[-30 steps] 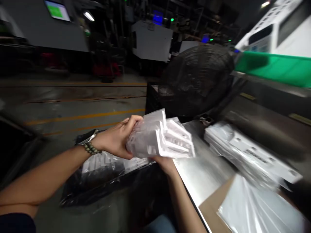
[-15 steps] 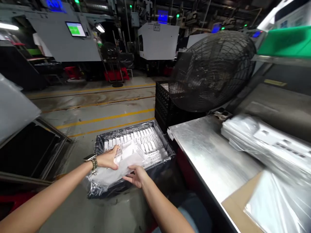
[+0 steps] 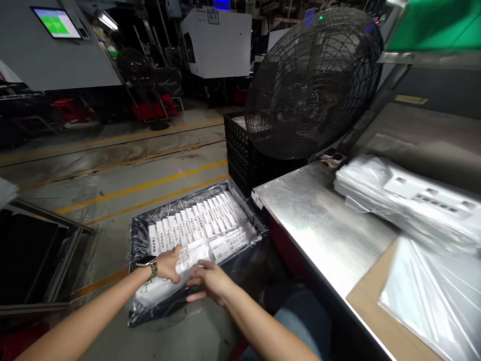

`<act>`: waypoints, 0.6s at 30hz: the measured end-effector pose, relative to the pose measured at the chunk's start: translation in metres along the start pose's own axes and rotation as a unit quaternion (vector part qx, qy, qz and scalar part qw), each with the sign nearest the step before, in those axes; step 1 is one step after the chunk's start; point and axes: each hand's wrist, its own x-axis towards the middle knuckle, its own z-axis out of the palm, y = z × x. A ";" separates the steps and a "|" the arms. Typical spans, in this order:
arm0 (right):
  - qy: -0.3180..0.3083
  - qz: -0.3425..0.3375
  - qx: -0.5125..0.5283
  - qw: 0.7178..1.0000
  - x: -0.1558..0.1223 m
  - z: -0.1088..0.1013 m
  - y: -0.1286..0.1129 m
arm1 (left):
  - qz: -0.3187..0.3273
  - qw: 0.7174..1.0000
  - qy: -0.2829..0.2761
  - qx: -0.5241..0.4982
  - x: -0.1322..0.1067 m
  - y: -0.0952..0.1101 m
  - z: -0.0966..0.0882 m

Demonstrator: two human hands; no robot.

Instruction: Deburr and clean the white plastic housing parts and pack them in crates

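Left of the steel table (image 3: 323, 220), a plastic-lined black crate (image 3: 140, 235) sits on the floor, packed with rows of white parts (image 3: 199, 223). The left hand (image 3: 170, 264) curls its fingers over a bagged bundle of white parts (image 3: 176, 273) at the crate's near edge; the right hand (image 3: 210, 282) rests beside it, fingers loosely spread. A black fan (image 3: 313, 82) stands behind the table, which carries bagged stacks (image 3: 409, 200) at its right

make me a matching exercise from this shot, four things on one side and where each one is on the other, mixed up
Things:
1. fan
2. lined crate
3. cardboard sheet
4. green screen

Places:
A. on the floor beside the metal table
B. top left, far back
C. behind the table's far end
D. on the table's near end

Pairs: 1-C, 2-A, 3-D, 4-B
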 end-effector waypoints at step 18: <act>0.290 -0.091 -0.328 0.895 -0.283 -0.247 0.065 | 0.338 0.838 0.252 -0.347 -0.082 0.158 -0.045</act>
